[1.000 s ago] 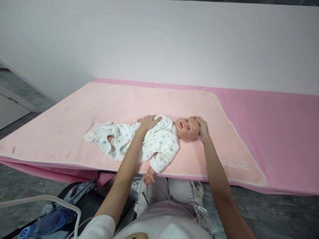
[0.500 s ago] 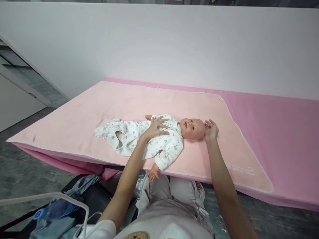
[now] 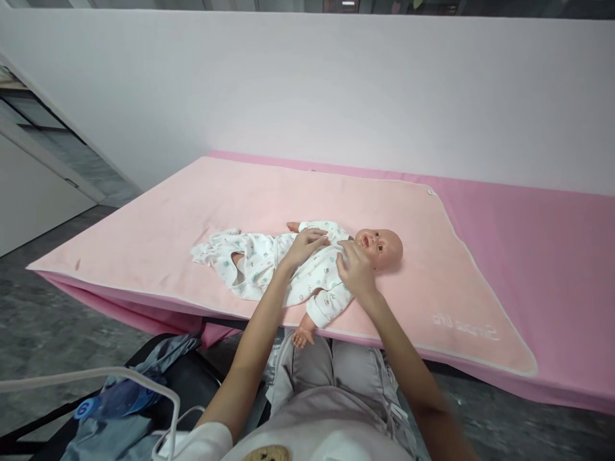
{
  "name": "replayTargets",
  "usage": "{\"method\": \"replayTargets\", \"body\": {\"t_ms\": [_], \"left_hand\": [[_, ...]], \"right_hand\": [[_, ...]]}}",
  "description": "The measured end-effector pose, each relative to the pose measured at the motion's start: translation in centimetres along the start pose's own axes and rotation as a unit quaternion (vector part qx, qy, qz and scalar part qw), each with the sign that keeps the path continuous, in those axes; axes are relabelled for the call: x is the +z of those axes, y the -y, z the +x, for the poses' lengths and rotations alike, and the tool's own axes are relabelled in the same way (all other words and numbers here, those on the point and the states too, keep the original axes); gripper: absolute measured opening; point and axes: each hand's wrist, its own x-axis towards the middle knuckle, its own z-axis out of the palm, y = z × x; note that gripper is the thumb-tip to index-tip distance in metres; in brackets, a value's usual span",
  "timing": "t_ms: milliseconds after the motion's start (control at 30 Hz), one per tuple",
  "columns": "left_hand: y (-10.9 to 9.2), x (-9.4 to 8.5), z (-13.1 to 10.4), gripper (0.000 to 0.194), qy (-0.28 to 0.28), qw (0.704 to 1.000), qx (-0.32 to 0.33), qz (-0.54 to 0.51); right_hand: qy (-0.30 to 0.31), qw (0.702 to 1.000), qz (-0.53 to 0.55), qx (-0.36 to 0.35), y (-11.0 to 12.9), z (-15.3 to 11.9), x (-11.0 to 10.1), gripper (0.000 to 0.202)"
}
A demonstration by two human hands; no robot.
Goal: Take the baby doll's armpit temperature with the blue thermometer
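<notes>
A bald baby doll lies on its back, head to the right, in a white printed baby outfit. The outfit's lower part is spread to the left, with an opening showing some of the doll's leg. My left hand rests on the chest, its bent fingers gathered at the cloth. Close to the collar, my right hand is over the upper chest with curved fingers and the thumb apart from them. One doll hand hangs over the table's near edge.
Beneath the doll is a peach mat on a pink-covered table. A white partition stands behind. At lower left, a chair carries a blue-capped bottle and grey cloth, with a white cable crossing in front.
My right hand has moved left from beside the doll's head to its collar. My left hand's spread fingers have bent and drawn together on the chest. The doll lies as before.
</notes>
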Motion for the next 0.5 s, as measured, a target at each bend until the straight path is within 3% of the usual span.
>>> {"method": "replayTargets", "body": {"t_ms": [100, 233, 333, 500], "left_hand": [[0.1, -0.1, 0.0, 0.017, 0.02, 0.998, 0.032, 0.049], [0.1, -0.2, 0.0, 0.011, 0.043, 0.996, 0.042, 0.064], [0.2, -0.1, 0.1, 0.021, -0.002, 1.0, 0.002, -0.021], [0.7, -0.2, 0.3, 0.027, -0.094, 0.992, -0.057, -0.066]], "right_hand": [[0.02, 1.0, -0.017, 0.007, 0.4, -1.1, 2.1, 0.031], [-0.057, 0.998, -0.01, 0.015, 0.1, -2.3, 2.8, 0.029], [-0.076, 0.997, 0.002, 0.017, -0.1, -2.5, 2.3, 0.028], [-0.035, 0.999, 0.011, 0.002, 0.2, -1.7, 1.8, 0.02]]}}
